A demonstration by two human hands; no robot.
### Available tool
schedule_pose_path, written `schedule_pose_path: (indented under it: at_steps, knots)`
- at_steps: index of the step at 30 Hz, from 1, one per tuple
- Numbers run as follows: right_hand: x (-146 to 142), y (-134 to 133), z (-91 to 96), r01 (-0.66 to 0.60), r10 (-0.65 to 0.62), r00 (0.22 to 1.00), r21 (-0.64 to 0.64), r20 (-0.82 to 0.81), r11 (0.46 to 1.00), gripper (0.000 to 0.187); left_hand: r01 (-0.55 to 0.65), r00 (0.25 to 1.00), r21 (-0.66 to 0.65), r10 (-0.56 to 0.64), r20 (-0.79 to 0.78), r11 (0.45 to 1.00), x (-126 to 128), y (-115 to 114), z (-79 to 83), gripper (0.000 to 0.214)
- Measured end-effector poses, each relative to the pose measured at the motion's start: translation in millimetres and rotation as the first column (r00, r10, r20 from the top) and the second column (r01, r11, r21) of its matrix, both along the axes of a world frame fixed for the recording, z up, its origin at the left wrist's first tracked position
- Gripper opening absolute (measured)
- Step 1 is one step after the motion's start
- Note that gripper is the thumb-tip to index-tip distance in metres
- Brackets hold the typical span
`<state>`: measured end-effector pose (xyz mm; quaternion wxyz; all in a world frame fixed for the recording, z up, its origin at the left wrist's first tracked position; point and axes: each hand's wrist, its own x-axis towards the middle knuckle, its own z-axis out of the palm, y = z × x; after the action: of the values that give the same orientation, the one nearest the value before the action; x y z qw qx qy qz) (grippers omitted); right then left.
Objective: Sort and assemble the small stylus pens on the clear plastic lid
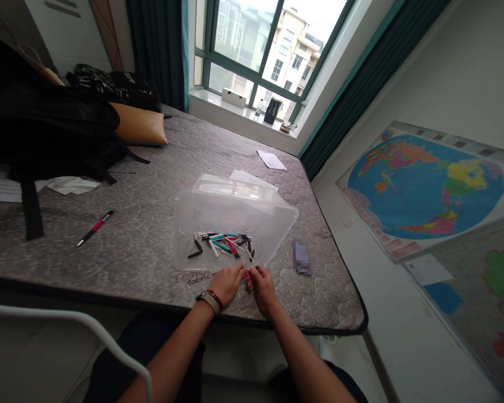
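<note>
My left hand and my right hand meet just in front of a clear plastic box. Pinched between their fingertips is a small red and black pen part, mostly covered by the fingers. Both hands are closed on it, the left toward the red end and the right toward the black end. Inside the box lies a loose heap of pen parts in teal, red, black and white, with thin refills or springs too small to tell apart. A whole red and black pen rests well to the left.
Everything lies on a grey quilted mattress. Right of the box is a blurred phone-like object. White papers lie behind the box. A black backpack and a tan pouch occupy the left; a white metal rail curves at front left.
</note>
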<state>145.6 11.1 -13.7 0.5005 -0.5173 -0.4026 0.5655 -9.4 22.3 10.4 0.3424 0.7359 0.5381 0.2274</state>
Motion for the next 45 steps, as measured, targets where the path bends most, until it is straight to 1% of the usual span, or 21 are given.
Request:
schedule_pose_path:
  at_steps: [3,6,9,12,14,17,19,22,24,27,32,37,45]
  knots:
    - [-0.4,0.8,-0.5,0.016,-0.016,0.999,-0.005,-0.032,1.000,0.026,0.012,0.998,0.009,-0.012,0.061,1.000,-0.8,-0.5,1.3,0.034]
    - [-1.1,1.5,-0.8,0.030,-0.031,0.998,-0.006,-0.060,1.000,0.026,-0.002,0.999,0.022,0.001,0.045,1.000,-1.5,-1.3,2.3,0.029]
    - [-1.6,1.5,-0.2,0.026,-0.026,0.999,0.003,-0.033,1.000,0.027,-0.008,1.000,0.031,0.007,0.021,0.999,-1.6,-1.9,3.6,0.023]
    - [-2.1,1.0,1.3,0.018,-0.018,1.000,0.009,0.010,1.000,0.028,-0.013,1.000,-0.002,0.013,-0.019,1.000,-0.9,-1.8,5.0,0.026]
    - [-2.4,0.7,2.4,0.019,-0.019,1.000,0.009,0.014,1.000,0.028,-0.021,0.998,-0.032,0.019,-0.063,0.999,-0.3,-1.4,5.2,0.032]
    - [-2.4,0.6,2.9,0.021,-0.021,1.000,0.009,0.003,1.000,0.028,-0.048,0.992,-0.033,0.044,-0.114,0.998,-0.1,-0.6,3.7,0.038]
    - [-1.6,0.8,1.8,0.015,-0.015,1.000,0.009,-0.019,1.000,0.027,-0.055,0.993,-0.016,0.053,-0.108,0.998,-0.4,-0.6,1.9,0.038]
    - [0.5,1.0,-1.1,0.007,-0.007,0.996,0.004,-0.085,1.000,0.025,-0.023,0.997,0.004,0.023,-0.077,1.000,-0.9,-1.4,-0.7,0.037]
    - [1.9,0.9,-2.3,-0.003,0.003,0.993,0.000,-0.118,1.000,0.025,-0.004,0.997,0.012,0.005,-0.079,1.000,-1.0,-1.9,-1.7,0.034]
    - [2.9,0.6,-1.8,-0.015,0.014,0.991,-0.006,-0.137,1.000,0.024,-0.011,0.996,0.010,0.012,-0.091,1.000,-1.2,-2.0,-1.3,0.031]
    - [2.9,0.8,-0.5,0.000,-0.003,0.987,-0.020,-0.158,1.000,0.021,-0.018,0.992,0.018,0.020,-0.121,1.000,-1.5,-1.2,0.1,0.040]
    - [2.9,1.2,-1.6,-0.006,0.002,0.982,-0.022,-0.187,1.000,0.020,-0.018,0.987,0.001,0.018,-0.162,1.000,0.3,-0.3,-3.0,0.049]
    - [2.4,-0.2,0.8,-0.010,0.004,0.972,-0.023,-0.236,1.000,0.021,0.030,0.991,0.027,-0.026,-0.129,0.999,-2.0,-0.9,-2.0,0.032]
